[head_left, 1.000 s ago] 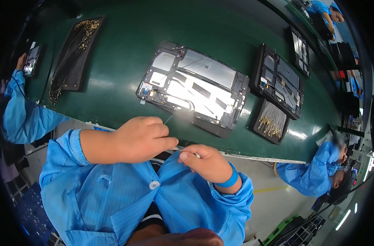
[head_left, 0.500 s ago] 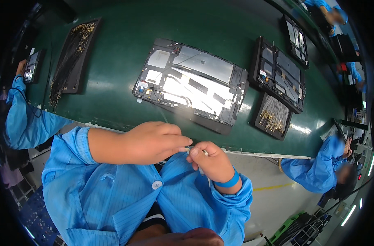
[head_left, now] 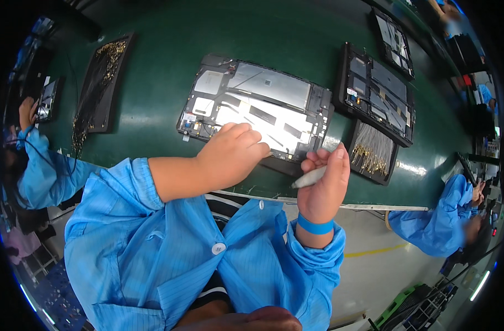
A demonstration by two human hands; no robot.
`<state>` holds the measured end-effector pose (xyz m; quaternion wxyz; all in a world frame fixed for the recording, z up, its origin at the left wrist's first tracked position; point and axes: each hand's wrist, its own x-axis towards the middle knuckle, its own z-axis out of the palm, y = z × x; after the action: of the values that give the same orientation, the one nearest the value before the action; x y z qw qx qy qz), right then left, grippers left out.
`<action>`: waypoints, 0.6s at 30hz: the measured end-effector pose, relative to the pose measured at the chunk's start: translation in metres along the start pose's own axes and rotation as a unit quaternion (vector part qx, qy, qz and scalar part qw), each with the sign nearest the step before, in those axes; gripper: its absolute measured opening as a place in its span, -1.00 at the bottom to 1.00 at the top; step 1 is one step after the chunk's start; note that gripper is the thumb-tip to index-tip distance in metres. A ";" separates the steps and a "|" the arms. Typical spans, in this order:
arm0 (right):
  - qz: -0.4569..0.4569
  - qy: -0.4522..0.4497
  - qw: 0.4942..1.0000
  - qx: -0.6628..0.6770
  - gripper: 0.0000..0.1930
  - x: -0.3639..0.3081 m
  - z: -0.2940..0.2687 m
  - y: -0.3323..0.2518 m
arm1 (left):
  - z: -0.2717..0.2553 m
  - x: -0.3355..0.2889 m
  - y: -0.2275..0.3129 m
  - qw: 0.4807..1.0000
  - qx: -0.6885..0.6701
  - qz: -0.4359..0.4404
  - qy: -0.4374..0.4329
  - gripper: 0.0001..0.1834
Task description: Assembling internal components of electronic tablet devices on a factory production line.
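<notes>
An opened tablet-like device [head_left: 208, 83] lies on the table in front of me, its dark frame and shiny silver inner plates facing up. My left hand [head_left: 232, 151] is over its near edge, fingers curled together; what they hold, if anything, is hidden. My right hand [head_left: 325, 185] is at the near right corner of the device, wearing a blue wristband [head_left: 315, 225]. It is closed around a pale, tapered, stick-like thing [head_left: 310, 177], whose blunt end points left. The fingertips of this hand are curled near the device's edge.
On the right, a black tray with another opened device [head_left: 376, 94] overlaps a tray of grey cables with gold ends [head_left: 370, 149]. Farther back lies another device [head_left: 394, 41]. A tray of black cables [head_left: 100, 83] stands left. Co-workers in blue sit at both sides.
Both hands have moved away from my body, up to the device's near edge, and drawn apart. The pale thing in my right hand now shows more plainly.
</notes>
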<state>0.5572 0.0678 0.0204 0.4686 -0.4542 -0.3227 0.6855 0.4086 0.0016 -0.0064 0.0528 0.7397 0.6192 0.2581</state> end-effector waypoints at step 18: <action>-0.255 0.014 0.942 -0.217 -0.47 0.010 -0.002 0.042 | -0.003 0.005 0.006 1.000 -0.003 -0.029 -0.004 -0.85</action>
<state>0.5432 0.0620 -0.0202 0.5222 -0.4569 -0.5623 0.4499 0.4131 0.0048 -0.0003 0.0649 0.7221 0.6398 0.2551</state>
